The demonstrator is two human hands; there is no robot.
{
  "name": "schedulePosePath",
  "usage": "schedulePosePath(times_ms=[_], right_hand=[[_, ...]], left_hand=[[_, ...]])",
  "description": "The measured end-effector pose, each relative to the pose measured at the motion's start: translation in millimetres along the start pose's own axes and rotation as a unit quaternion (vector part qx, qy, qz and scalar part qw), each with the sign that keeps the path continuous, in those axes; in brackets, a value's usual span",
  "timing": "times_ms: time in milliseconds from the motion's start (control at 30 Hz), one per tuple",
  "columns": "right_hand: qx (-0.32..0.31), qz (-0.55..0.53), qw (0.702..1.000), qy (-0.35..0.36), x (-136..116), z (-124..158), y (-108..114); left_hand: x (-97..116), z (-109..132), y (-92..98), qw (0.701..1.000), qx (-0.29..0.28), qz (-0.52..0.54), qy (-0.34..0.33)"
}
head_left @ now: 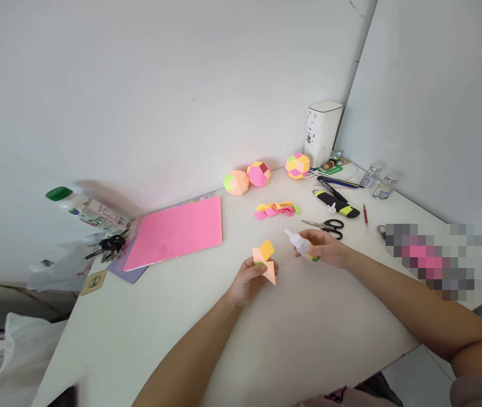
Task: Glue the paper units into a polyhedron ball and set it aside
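Observation:
Between the thumb and fingers of my left hand [247, 281] is a folded paper piece [268, 250], peach and orange with a bit of green. My right hand [323, 247] is wrapped round a small white glue bottle [301, 244], its nozzle tilted up and to the left towards the paper piece. Nozzle and paper are apart. Behind both hands lies a row of small folded paper units [277, 210] in pink, yellow and green. A white bottle cap [331, 208] rests on a black and yellow utility knife [338, 203].
Black-handled scissors [330, 226] lie just behind my right hand. Paper balls [297, 166] sit along the wall near a white bin [323, 133]. Pink paper sheets [177, 232] and keys [112, 244] are at left. Glass jars [385, 186] and a red pen [365, 215] are at right.

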State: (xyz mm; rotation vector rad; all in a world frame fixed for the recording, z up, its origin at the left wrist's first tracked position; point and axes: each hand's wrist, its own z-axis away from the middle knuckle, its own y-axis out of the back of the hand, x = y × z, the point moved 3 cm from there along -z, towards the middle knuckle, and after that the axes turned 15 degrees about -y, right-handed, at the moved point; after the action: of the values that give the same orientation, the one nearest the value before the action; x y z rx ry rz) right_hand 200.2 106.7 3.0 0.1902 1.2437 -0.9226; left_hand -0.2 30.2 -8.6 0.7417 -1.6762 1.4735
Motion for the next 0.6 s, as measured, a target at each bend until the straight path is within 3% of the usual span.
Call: schedulePosePath(times_ms=[267, 600], right_hand=[[0.021, 0.011, 1.0, 0.0, 3, -4, 2], [0.222, 0.08, 0.964, 0.119, 3, -14, 29]], left_hand=[[0, 0, -0.9, 1.0, 0.002, 0.015, -0.002], [2, -1, -4.5, 1.0, 0.023, 0.011, 0.004]])
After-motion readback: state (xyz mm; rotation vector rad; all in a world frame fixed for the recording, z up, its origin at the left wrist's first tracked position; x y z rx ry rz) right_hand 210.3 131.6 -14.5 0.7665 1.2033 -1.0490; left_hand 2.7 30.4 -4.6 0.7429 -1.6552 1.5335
